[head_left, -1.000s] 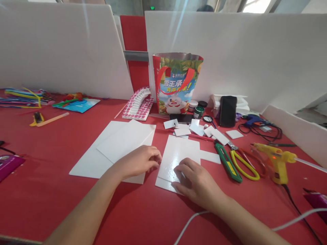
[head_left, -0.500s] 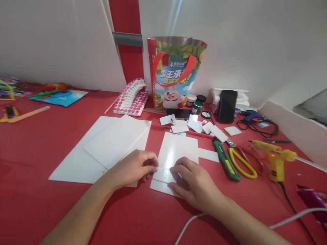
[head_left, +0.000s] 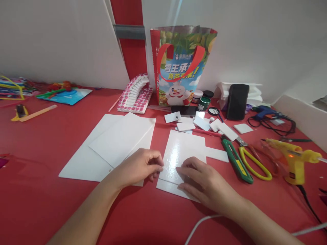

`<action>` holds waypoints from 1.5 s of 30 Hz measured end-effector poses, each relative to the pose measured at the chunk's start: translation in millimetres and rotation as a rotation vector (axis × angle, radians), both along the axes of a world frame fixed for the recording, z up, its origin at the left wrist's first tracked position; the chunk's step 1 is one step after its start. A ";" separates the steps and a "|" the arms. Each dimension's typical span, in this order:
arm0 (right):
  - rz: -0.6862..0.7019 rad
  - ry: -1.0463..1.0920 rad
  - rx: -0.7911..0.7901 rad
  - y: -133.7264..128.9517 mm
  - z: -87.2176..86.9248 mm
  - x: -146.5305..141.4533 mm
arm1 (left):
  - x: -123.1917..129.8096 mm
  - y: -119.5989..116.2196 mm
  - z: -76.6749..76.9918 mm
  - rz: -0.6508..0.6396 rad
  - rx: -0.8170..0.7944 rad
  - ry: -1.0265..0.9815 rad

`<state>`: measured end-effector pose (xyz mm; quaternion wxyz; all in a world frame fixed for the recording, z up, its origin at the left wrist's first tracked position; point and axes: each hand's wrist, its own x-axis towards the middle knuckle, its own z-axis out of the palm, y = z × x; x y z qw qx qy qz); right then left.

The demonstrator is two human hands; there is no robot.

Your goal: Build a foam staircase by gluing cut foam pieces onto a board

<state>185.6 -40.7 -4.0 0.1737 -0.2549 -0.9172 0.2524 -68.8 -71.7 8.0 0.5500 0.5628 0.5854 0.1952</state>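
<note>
On the red worktop, nearer my side than the back edge, a glossy white rectangular board lies flat between my hands. A straight line sets off a narrow band at its near end; whether that is a cut or a separate strip, I cannot tell. I judge the shaping well along: small white rectangular pieces lie loose towards the worktop's back edge, none joined to the board. Its long axis runs front to back, the far end leaning slightly right. My left hand has thumb and forefinger tips together beside its left edge, perhaps pinching nothing; I cannot tell. My right hand lies over its right side, thumb apart from loosely curled fingers.
</note>
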 end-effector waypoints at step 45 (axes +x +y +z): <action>0.006 -0.075 -0.019 1.3 8.3 4.2 | 8.3 -4.6 5.0 -0.126 -0.221 0.022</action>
